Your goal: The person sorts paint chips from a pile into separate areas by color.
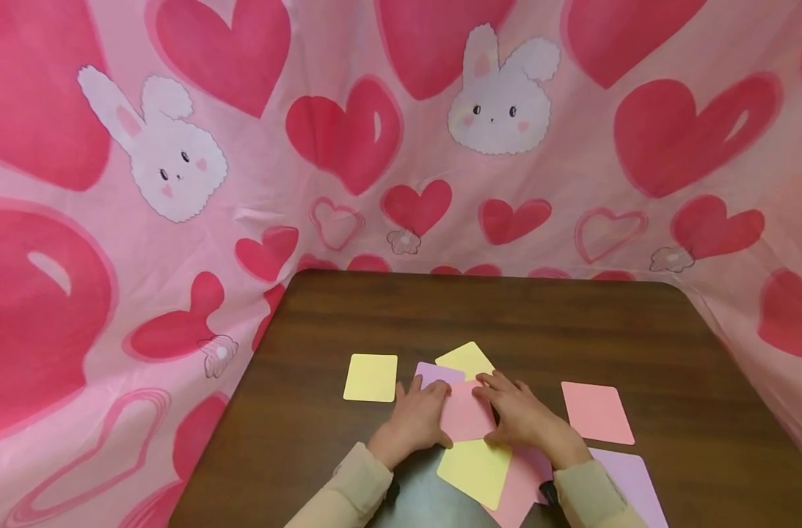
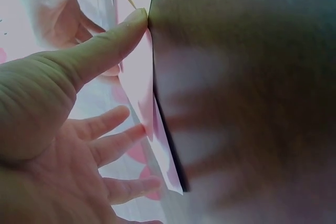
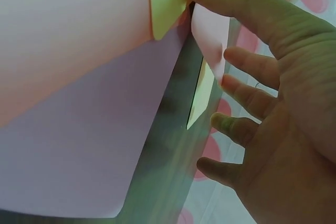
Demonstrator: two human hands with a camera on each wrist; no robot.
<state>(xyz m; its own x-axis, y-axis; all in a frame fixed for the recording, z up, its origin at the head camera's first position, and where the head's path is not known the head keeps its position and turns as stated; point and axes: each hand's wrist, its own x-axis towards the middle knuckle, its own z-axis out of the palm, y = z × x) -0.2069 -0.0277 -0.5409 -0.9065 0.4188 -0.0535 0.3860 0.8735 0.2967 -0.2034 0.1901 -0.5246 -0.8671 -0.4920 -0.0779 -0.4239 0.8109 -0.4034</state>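
My left hand (image 1: pixel 415 418) and right hand (image 1: pixel 525 416), fingers spread wide, touch a pink square paper card (image 1: pixel 467 412) at opposite sides.

The cards (image 1: pixel 467 411) look like matt paper, the tabletop (image 1: pixel 506 312) smooth wood.

1 pink card (image 1: pixel 467 411) sits between 2 yellow cards (image 1: pixel 475 469), beside 1 purple card (image 1: pixel 437 372).

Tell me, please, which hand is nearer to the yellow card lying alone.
Left: the left hand is just right of the yellow card; the right hand is farther off to the right.
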